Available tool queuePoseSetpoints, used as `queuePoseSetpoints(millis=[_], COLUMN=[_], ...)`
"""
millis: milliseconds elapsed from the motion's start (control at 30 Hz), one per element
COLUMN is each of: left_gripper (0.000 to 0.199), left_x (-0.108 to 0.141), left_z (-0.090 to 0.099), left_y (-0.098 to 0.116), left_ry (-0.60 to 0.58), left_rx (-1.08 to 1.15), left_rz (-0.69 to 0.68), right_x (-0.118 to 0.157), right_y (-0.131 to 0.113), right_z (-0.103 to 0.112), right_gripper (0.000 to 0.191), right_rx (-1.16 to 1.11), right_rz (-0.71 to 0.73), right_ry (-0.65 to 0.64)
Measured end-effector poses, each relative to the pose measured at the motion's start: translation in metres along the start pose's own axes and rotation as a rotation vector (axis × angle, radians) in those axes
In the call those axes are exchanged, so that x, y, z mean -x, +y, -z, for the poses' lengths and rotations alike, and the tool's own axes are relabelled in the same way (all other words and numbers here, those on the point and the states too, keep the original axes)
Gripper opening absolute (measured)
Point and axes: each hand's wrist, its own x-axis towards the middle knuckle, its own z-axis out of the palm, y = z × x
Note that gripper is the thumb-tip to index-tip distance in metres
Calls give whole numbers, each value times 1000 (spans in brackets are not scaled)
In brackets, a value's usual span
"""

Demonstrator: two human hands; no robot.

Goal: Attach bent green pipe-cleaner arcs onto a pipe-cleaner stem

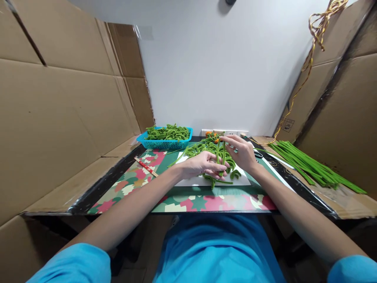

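My left hand (206, 164) is closed round the lower ends of a green fuzzy stem (224, 154), which stands upright in two strands. At the top of those strands, the fingertips of my right hand (237, 148) pinch the stem. Beneath and behind both hands, a pile of curled green fuzzy pieces (203, 147) lies on a white sheet (191, 182). One small curled piece (235, 174) rests on the sheet to the right of my left hand.
A blue basket (165, 144) full of green curled pieces stands back left. A red stick (146, 167) lies on the patterned mat (176, 205). Long green stems (312, 163) lie at right. Scissors (258, 155) and orange pieces (209, 135) are behind. Cardboard walls (64, 98) flank the table.
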Motion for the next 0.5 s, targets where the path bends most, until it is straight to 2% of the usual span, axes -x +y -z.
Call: queuePoseSetpoints(millis=[167, 367, 500], left_gripper=[52, 56, 56], left_x=[1, 2, 1], left_z=[0, 1, 3], left_y=[1, 4, 1], left_ry=[6, 41, 7], left_rx=[27, 29, 20], left_rz=[-3, -2, 4], right_x=[-3, -6, -7], right_y=[2, 5, 4], right_z=[1, 6, 6], right_gripper=[40, 33, 36], right_rx=[-135, -743, -986], right_rz=[-69, -275, -429], right_ry=[-14, -191, -174])
